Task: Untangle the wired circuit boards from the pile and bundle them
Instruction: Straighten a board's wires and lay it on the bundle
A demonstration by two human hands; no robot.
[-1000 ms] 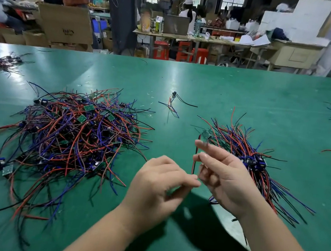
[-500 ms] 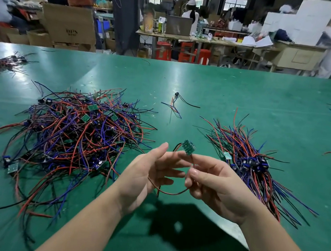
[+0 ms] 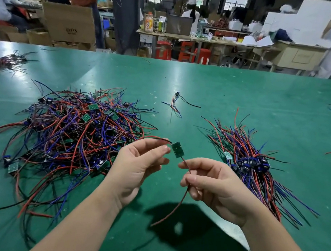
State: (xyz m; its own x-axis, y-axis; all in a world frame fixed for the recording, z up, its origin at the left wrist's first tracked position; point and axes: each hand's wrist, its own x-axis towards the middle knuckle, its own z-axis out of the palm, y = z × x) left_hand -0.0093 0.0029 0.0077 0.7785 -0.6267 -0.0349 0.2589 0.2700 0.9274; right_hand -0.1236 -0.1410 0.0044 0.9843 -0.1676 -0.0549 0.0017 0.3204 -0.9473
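Above the near counter (image 3: 228, 96), between the tangled pile (image 3: 78, 134) at left and the bundle (image 3: 252, 167) at right, the right grip (image 3: 217, 188) is pinching the red wire (image 3: 180, 204) of a raised circuit board (image 3: 177, 150). The left grip (image 3: 139, 168) is touching the board's edge, but I cannot tell if it is grasping it.

Table top (image 3: 228, 96): green coating, glossy, glare patches, fine scuffs + pale specks.
Circuit board (image 3: 177, 150), betw. left hand (image 3: 140, 164) and right hand (image 3: 215, 185): green laminate, matt.
Red lead (image 3: 179, 204), in right-hand fingers: plastic insul., smooth, dull sheen.
Pile (image 3: 70, 133), left of left hand: red/blue/black plastic-insul. wire, smooth; boards matt green.
Bundle (image 3: 256, 166), right of right hand: same wire type; black/blue parts glossy.
Box (image 3: 68, 22), far beyond left hand: brown cardboard, matt.
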